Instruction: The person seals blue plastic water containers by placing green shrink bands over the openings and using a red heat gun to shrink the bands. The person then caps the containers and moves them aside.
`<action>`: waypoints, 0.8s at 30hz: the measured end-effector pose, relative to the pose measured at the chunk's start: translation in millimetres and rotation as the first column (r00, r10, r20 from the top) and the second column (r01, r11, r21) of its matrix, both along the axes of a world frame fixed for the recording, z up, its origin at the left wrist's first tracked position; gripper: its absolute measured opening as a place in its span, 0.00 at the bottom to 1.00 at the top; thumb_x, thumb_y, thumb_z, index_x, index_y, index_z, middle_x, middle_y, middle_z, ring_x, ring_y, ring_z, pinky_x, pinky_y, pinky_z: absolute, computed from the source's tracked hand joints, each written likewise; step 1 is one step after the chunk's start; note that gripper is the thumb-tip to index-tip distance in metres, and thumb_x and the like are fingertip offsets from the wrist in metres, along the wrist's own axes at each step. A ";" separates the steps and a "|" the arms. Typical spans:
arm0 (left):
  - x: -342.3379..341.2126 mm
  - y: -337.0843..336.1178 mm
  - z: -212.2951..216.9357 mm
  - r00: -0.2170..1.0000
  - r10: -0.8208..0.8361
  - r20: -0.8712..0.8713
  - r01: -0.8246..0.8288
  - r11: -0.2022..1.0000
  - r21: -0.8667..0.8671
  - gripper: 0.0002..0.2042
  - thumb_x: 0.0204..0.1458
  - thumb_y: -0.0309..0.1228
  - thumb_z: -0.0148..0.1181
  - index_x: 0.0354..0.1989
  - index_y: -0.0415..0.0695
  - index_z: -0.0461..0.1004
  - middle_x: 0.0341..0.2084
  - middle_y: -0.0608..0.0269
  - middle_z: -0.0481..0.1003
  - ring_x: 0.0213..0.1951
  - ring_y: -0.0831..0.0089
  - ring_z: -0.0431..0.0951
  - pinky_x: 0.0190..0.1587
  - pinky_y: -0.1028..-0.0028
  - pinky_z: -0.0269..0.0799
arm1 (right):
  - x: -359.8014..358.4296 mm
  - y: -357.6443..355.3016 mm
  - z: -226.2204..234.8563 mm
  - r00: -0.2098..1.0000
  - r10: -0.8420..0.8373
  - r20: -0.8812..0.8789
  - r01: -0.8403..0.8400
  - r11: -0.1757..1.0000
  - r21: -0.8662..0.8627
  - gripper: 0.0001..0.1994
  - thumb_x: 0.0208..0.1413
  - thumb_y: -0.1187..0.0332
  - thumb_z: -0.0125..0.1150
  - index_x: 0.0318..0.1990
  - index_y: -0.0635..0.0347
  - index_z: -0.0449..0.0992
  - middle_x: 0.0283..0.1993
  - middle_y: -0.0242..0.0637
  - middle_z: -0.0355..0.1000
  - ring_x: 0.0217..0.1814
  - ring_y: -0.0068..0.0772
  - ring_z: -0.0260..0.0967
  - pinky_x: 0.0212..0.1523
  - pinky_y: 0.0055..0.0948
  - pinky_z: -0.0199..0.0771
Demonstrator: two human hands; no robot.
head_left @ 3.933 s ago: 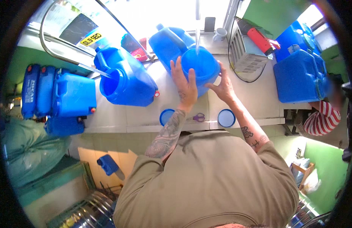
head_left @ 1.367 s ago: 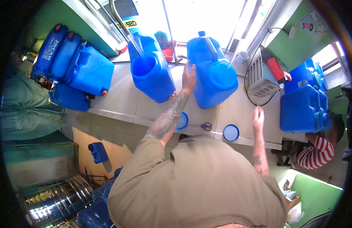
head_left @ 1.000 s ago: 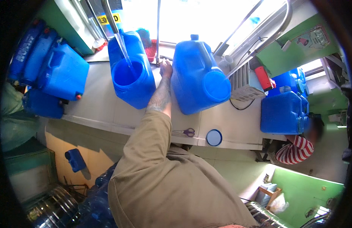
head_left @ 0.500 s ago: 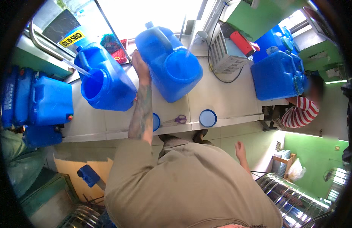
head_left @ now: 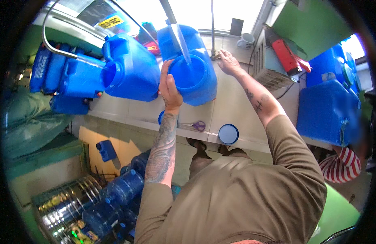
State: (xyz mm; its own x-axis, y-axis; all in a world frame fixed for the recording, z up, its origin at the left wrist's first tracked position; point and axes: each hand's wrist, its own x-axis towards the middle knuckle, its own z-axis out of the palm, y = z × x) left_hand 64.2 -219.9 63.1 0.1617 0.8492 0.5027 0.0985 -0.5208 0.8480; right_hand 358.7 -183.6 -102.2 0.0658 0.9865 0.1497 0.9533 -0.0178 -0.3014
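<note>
A large blue jug [head_left: 208,83] lies on the counter with its wide mouth upward, and water from a metal spout [head_left: 166,10] streams into it. My left hand [head_left: 171,89] rests against the left side of its mouth, fingers stretched and thumb raised. Beyond the jug's right side, my right hand [head_left: 228,63] has its fingers closed around a small valve [head_left: 215,54] at the foot of a thin upright pipe. To the left, a second blue jug [head_left: 135,69] takes water from a curved metal spout [head_left: 47,42].
Purple-handled scissors [head_left: 199,126] and a round blue lid [head_left: 228,134] lie near the counter's front edge. A red heat gun [head_left: 285,57] sits on a grey box at right, beside a white mug [head_left: 245,40]. More blue jugs [head_left: 324,110] stand by a person in striped sleeves [head_left: 340,166].
My right hand has come up from beside my body to the valve. My left hand has moved nearer the jug's mouth. Water now falls into the mouth's middle, no longer at its right rim.
</note>
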 end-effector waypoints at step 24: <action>3.8 -1.7 -5.3 1.000 0.020 0.014 -0.019 0.997 -0.069 0.29 0.65 0.46 0.37 0.63 0.34 0.69 0.56 0.47 0.74 0.56 0.60 0.75 0.61 0.64 0.69 | 55.9 -216.9 13.4 0.828 -0.301 -0.474 0.447 0.863 0.234 0.15 0.62 0.66 0.60 0.53 0.61 0.75 0.50 0.47 0.72 0.54 0.48 0.71 0.57 0.41 0.72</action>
State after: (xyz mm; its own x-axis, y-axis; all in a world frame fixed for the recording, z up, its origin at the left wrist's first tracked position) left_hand 67.9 -221.5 57.8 0.1381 0.8848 0.4450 0.0953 -0.4591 0.8832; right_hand 414.7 -400.5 -88.8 0.5465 0.7712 0.3265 0.6791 -0.1800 -0.7117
